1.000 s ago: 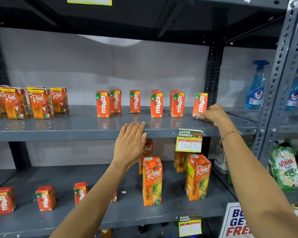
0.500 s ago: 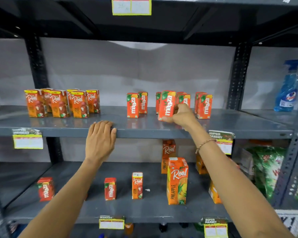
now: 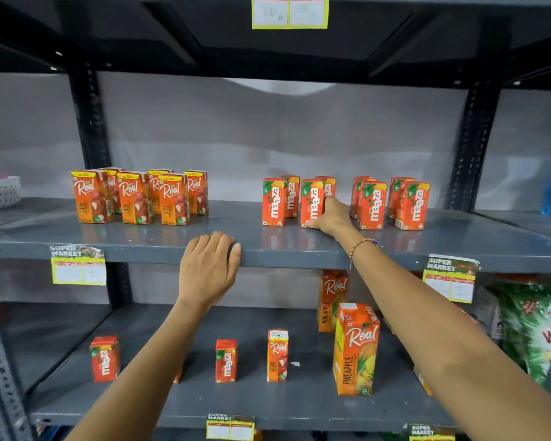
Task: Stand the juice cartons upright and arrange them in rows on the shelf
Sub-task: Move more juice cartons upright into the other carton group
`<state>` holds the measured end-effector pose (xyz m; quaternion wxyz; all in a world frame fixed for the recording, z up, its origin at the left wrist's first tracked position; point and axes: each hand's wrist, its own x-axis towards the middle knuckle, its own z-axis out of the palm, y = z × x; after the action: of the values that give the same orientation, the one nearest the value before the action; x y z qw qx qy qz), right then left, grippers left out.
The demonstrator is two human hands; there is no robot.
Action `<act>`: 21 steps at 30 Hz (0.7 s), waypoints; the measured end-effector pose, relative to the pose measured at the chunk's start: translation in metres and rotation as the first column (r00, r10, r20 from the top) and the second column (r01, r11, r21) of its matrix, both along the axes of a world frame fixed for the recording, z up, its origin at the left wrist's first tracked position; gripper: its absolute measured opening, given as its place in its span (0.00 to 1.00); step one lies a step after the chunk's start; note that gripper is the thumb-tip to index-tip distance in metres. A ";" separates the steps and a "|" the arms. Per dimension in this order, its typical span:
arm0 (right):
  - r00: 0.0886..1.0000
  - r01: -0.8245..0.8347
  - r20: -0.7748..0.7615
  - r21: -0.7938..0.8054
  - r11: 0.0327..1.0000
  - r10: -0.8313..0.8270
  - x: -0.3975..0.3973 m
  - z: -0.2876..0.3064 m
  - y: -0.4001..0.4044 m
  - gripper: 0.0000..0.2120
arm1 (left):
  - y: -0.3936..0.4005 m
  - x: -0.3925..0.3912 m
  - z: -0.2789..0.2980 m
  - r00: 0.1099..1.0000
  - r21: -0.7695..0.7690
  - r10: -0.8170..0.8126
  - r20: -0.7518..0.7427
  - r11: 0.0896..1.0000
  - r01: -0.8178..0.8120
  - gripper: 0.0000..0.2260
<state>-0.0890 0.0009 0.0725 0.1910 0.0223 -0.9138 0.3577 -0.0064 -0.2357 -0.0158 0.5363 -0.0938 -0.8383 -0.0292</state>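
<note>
Right hand (image 3: 330, 218) grasped an upright Maaza carton (image 3: 311, 203) on the grey shelf (image 3: 299, 246), second front carton of the Maaza row. Left hand (image 3: 208, 268) lay released, fingers draped over the shelf's front edge.

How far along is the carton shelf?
Done: Real cartons and Maaza cartons stand upright in rows on the middle shelf. In hand: right hand grips one Maaza carton; left hand rests on the shelf edge. Left: small cartons scattered below.
</note>
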 end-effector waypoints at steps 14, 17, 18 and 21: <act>0.994 0.073 -0.077 -0.073 0.995 -0.078 -0.001 -0.009 -0.009 0.41 | 0.086 -0.073 0.091 0.704 0.669 -0.421 0.572 0.736 -0.104 0.31; 0.993 0.086 -0.084 0.009 0.996 -0.085 -0.003 -0.008 -0.010 0.34 | 0.102 -0.084 0.087 0.763 0.635 -0.287 0.579 0.746 -0.201 0.35; 0.993 0.086 -0.086 0.013 0.996 -0.085 -0.003 -0.007 -0.011 0.33 | 0.106 -0.085 0.085 0.778 0.658 -0.280 0.562 0.721 -0.215 0.35; 0.983 0.156 -0.093 -0.037 0.987 -0.158 -0.002 -0.009 -0.006 0.32 | 0.115 -0.088 0.083 0.812 0.685 -0.254 0.525 0.693 -0.226 0.35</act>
<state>-0.0915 -0.0050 0.0635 0.2625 -0.0355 -0.8972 0.3534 -0.0944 -0.1205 0.0674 0.2449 0.1311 -0.8793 -0.3868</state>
